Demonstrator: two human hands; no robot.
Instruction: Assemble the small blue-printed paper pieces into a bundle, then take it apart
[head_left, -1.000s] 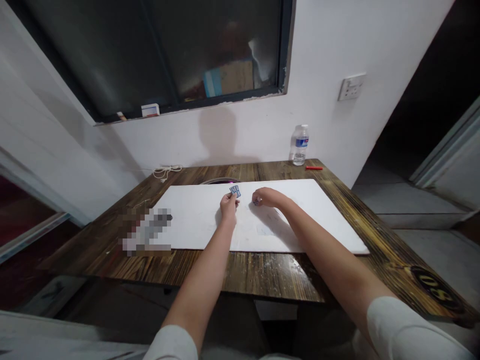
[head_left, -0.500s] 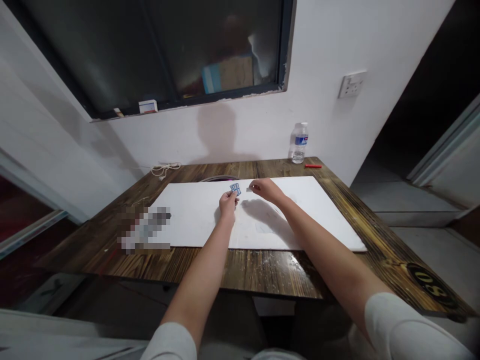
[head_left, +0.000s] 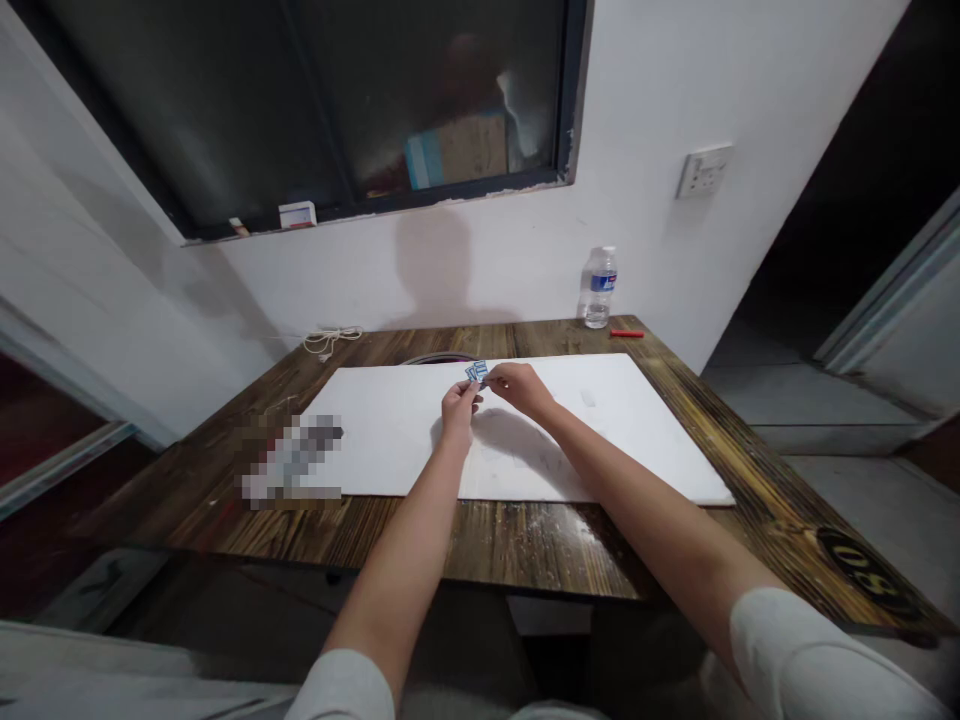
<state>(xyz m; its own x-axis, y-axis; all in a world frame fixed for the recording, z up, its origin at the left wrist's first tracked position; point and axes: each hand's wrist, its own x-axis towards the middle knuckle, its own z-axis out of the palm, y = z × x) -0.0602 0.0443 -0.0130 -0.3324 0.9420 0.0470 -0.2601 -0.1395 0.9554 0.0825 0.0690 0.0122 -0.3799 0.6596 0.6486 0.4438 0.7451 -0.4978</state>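
Several small blue-and-white cards [head_left: 478, 370] are fanned out in my left hand [head_left: 459, 408], pinched between thumb and fingers above the white board [head_left: 397, 430]. My right hand [head_left: 521, 385] has come up against the right edge of the fan, its thumb and fingertips closed together at the cards. Whether it grips one of the fanned cards or a separate piece is too small to tell. Both hands cast a shadow on the board, which lies flat on the wooden table [head_left: 525, 545].
A water bottle [head_left: 600, 288] and a red pen-like object [head_left: 627, 334] stand and lie at the back right. A white cable [head_left: 334, 338] is coiled at the back left. Part of a round dark object [head_left: 439, 359] shows behind the board. The board's left end is blurred out.
My right hand has moved left, bringing its closed fingertips from a gap beside the fanned cards to touch them. My left hand has barely shifted and still holds the cards.
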